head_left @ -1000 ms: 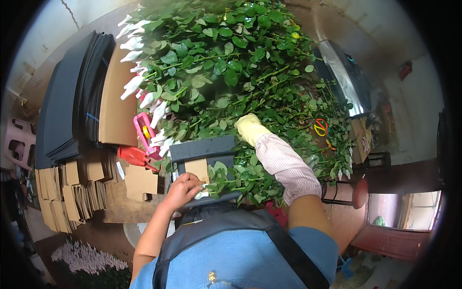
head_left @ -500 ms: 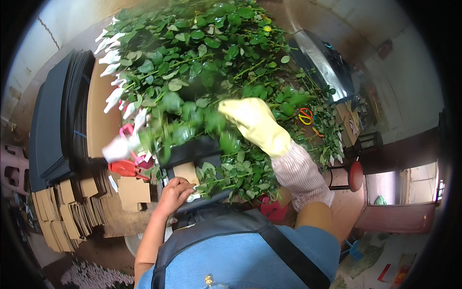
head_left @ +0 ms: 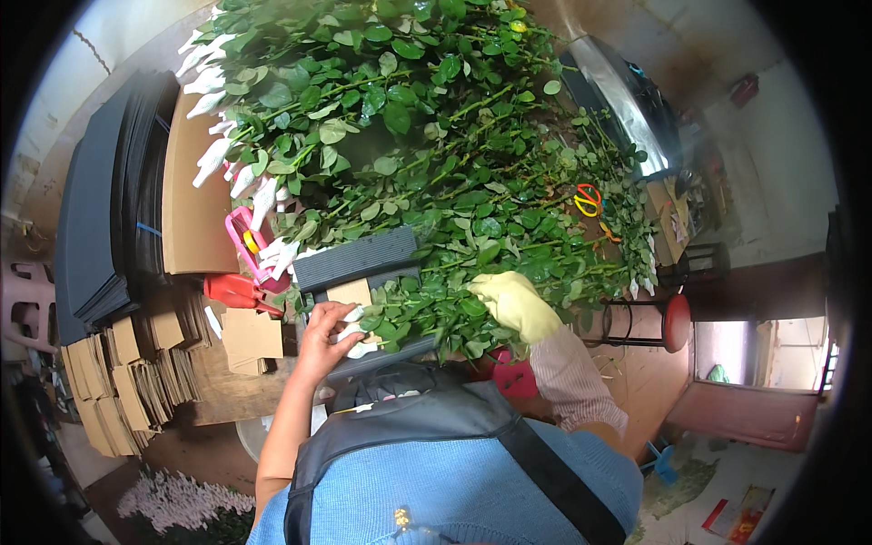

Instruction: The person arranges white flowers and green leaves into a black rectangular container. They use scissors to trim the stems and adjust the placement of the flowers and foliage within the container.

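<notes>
Stem bunch: lies across dark tray, leaves spilling past tray's R end; heads L, stalks R.
Change at bunch: approx. 0.5 s ago a blurred stem hung over tray, its white head swung out L; now ribbed flap of tray shows clear & R hand has come down nr tray's R end. Judged: that stem has prob. joined bunch, i.e. one more laid in.
White heads: at bunch's L end, over tray; pale, sheathed; more white visible than 1 s ago.
Leaves: mid-green, overlapping, glossy in spots; no. of stems can't be counted.
L hand: bare, at tray's L end; thumb & fingers narrow, pinching white heads.
R hand: pale-yellow glove, just R of tray; fingers curled in at leaves, tips hidden, so grip on a stalk can't be told.
Tan card: flat in tray, by flap, partly covered.
Stem heap: beyond tray, same lay, heads L.
Pink holder, red tool: L of tray.
Card stacks, dark boards: further L of tray.
Scissors: R of & beyond tray, on heap; handles red/yellow.
Red stool: well R of tray.
</notes>
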`<state>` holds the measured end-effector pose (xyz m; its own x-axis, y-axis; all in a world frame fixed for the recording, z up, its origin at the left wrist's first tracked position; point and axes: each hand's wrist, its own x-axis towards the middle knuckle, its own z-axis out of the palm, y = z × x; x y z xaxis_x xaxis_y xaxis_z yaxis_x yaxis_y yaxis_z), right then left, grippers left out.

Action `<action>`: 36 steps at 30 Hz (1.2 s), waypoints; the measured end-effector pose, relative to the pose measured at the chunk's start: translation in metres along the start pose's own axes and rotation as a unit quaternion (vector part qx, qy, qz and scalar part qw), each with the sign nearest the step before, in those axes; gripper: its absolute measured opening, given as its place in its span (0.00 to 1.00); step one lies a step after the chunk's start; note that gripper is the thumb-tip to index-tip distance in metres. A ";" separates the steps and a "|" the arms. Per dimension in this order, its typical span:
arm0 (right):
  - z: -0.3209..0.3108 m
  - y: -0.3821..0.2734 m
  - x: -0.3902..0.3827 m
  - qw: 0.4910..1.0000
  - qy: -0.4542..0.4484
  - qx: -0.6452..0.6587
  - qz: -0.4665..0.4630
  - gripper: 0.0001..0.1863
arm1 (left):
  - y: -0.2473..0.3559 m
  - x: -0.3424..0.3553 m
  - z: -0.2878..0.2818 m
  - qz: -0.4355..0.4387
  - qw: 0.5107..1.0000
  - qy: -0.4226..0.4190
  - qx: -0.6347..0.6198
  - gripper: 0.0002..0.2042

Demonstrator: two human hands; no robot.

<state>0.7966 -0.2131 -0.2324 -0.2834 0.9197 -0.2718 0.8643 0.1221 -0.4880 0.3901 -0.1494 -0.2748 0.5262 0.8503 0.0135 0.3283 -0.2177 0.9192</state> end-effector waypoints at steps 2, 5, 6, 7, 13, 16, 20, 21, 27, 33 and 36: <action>-0.004 0.012 -0.004 0.977 -0.005 0.215 0.010 0.20 | 0.013 -0.002 -0.002 -0.030 0.999 -0.014 0.001 0.22; -0.060 0.014 0.003 0.882 -0.074 0.443 0.145 0.22 | 0.010 -0.001 -0.001 -0.009 0.999 -0.006 0.031 0.17; -0.067 0.014 0.013 0.914 0.026 0.382 0.136 0.21 | 0.018 0.002 -0.002 -0.006 1.000 -0.009 0.029 0.13; -0.070 0.010 0.026 0.933 0.124 0.316 0.123 0.20 | 0.020 0.004 -0.002 -0.021 0.999 -0.012 0.023 0.13; -0.044 -0.021 0.154 0.924 -0.001 -0.372 0.090 0.19 | 0.014 0.019 0.002 0.033 0.994 0.010 0.108 0.09; -0.054 -0.024 0.190 0.919 -0.197 -0.300 0.163 0.20 | 0.017 0.015 0.006 0.034 0.992 0.038 0.118 0.10; -0.113 -0.078 0.145 0.967 0.089 -0.218 0.098 0.18 | 0.014 0.007 0.005 0.003 0.995 0.063 0.078 0.11; -0.106 -0.041 0.145 0.973 0.143 -0.174 0.053 0.19 | 0.016 0.010 0.008 0.018 0.995 0.063 0.075 0.11; -0.164 -0.076 0.090 0.910 0.391 -0.128 -0.055 0.23 | 0.006 0.010 0.007 0.055 0.992 0.061 0.094 0.10; -0.140 -0.075 0.033 0.970 0.159 0.043 -0.180 0.27 | -0.038 0.000 0.012 -0.084 0.994 0.039 -0.056 0.21; -0.092 -0.030 0.017 0.992 0.063 -0.077 -0.081 0.24 | -0.013 0.011 0.012 -0.036 0.989 0.080 -0.119 0.34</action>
<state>0.8040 -0.1668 -0.1456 -0.3784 0.9214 -0.0885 0.8672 0.3194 -0.3821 0.4010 -0.1430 -0.2915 0.3706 0.9287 -0.0097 0.1563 -0.0521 0.9863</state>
